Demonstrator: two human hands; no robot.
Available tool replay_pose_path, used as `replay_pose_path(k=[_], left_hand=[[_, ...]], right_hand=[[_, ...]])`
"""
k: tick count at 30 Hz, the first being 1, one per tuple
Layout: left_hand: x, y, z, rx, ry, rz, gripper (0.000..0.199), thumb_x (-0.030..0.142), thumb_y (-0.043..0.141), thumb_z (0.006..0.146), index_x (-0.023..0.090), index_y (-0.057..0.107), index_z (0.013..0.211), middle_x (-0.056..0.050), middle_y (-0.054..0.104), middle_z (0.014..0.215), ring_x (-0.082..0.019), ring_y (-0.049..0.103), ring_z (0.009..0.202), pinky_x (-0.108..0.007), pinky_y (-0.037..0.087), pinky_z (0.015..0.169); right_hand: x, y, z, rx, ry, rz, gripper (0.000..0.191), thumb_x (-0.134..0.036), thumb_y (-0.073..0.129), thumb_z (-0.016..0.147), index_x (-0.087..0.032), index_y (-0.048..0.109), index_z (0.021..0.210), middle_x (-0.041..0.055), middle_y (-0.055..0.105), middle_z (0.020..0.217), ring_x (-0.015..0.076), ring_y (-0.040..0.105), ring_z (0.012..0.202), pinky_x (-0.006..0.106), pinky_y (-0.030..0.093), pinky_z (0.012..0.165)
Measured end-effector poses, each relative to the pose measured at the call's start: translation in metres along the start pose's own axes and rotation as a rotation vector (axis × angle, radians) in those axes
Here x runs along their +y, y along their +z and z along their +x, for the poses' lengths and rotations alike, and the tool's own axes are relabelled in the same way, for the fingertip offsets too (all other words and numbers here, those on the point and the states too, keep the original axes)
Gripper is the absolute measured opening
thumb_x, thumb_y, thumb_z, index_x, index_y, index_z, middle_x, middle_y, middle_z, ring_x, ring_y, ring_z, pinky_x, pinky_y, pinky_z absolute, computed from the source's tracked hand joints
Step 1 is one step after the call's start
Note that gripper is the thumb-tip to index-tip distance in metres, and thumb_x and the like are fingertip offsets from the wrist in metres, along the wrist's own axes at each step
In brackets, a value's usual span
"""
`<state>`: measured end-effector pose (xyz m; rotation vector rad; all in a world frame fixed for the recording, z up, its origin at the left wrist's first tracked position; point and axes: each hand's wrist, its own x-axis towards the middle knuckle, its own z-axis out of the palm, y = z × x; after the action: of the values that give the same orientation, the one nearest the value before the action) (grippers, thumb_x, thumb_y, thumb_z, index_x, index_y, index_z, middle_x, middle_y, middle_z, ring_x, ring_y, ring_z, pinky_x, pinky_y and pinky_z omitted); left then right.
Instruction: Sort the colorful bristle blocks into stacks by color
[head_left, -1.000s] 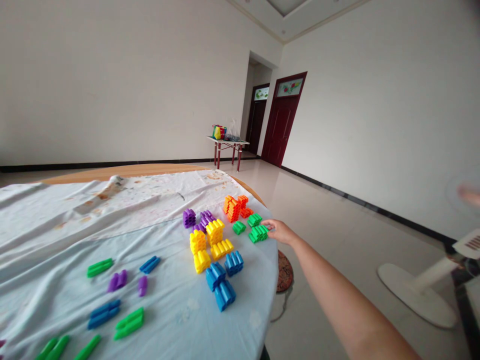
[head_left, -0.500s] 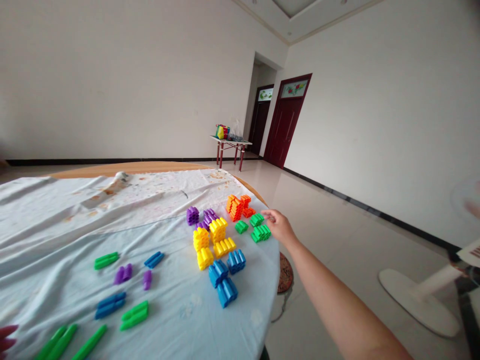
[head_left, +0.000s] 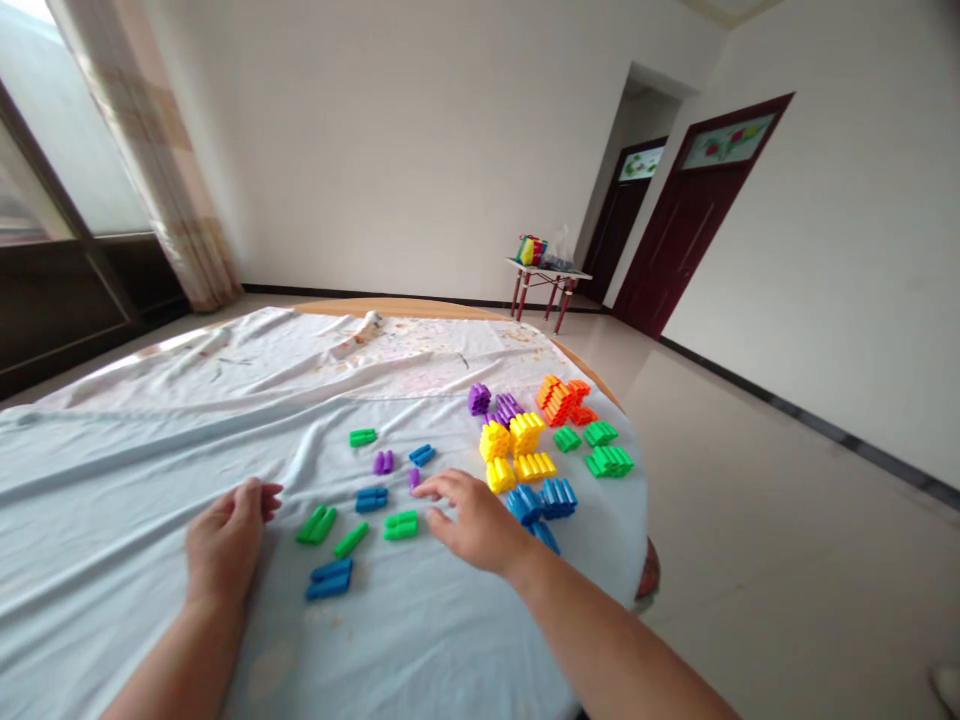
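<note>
My right hand hovers over the cloth with thumb and fingers apart and nothing between them. Its fingertips are beside a small purple peg-like piece, with a green pair of pieces just below. To the left, my left hand rests on the cloth, loosely curled and holding nothing I can see. Between the hands lie a blue pair, a green pair, a single green piece and another blue pair. Farther back are a green pair, a purple pair and a blue pair.
On the right of the cloth stand joined clusters sorted by colour: purple, yellow, orange, green and blue. The table's rounded edge runs beyond them. A small side table stands behind.
My right hand has moved from the green cluster at the table edge back to the loose pieces. My left hand has come fully into view. The camera has turned left.
</note>
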<state>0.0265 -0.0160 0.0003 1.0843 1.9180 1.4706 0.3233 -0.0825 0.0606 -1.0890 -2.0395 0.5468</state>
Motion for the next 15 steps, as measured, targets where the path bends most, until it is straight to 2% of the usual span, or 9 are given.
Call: replay_pose_path(k=[2,5,8,12,15], left_hand=[[0.001,0.001,-0.002,-0.011,-0.011,-0.018,0.031,0.038,0.050,0.072,0.013,0.066,0.077,-0.002,0.060,0.059,-0.016,0.055,0.060,-0.026,0.044,0.062],[0.002,0.000,-0.004,-0.035,-0.020,-0.041,0.031,0.038,0.050,0.073,0.012,0.066,0.077,-0.002,0.060,0.059,-0.016,0.055,0.061,-0.026,0.044,0.062],[-0.001,-0.001,-0.003,-0.044,-0.025,-0.058,0.031,0.039,0.051,0.074,0.013,0.066,0.078,-0.002,0.060,0.060,-0.016,0.055,0.061,-0.026,0.043,0.063],[-0.001,-0.001,-0.002,-0.045,-0.025,-0.077,0.032,0.041,0.051,0.074,0.013,0.066,0.077,-0.002,0.061,0.060,-0.016,0.055,0.062,-0.027,0.044,0.063],[0.003,-0.001,-0.004,-0.033,-0.020,-0.089,0.033,0.042,0.050,0.073,0.013,0.066,0.077,-0.001,0.061,0.060,-0.016,0.055,0.061,-0.026,0.045,0.062]], right_hand=[[0.004,0.023,0.005,-0.116,0.016,-0.059,0.033,-0.009,0.059,0.074,-0.019,0.063,0.106,0.0067,0.065,0.105,0.0188,0.057,0.101,0.033,0.044,0.093],[0.012,0.043,0.008,-0.229,0.043,-0.178,0.038,-0.009,0.063,0.072,-0.016,0.062,0.108,0.0094,0.064,0.108,0.0226,0.055,0.106,0.038,0.041,0.096],[0.017,0.049,0.009,-0.204,0.072,-0.230,0.034,-0.011,0.063,0.074,-0.017,0.063,0.107,0.0089,0.065,0.103,0.0224,0.056,0.102,0.036,0.043,0.093],[0.020,0.050,0.008,-0.100,0.120,-0.244,0.037,-0.028,0.073,0.071,-0.018,0.063,0.106,0.0083,0.065,0.099,0.0236,0.056,0.098,0.036,0.044,0.089],[0.023,0.052,0.006,-0.128,0.140,-0.255,0.042,-0.036,0.077,0.067,-0.018,0.065,0.103,0.0080,0.065,0.095,0.0239,0.057,0.095,0.035,0.045,0.087]])
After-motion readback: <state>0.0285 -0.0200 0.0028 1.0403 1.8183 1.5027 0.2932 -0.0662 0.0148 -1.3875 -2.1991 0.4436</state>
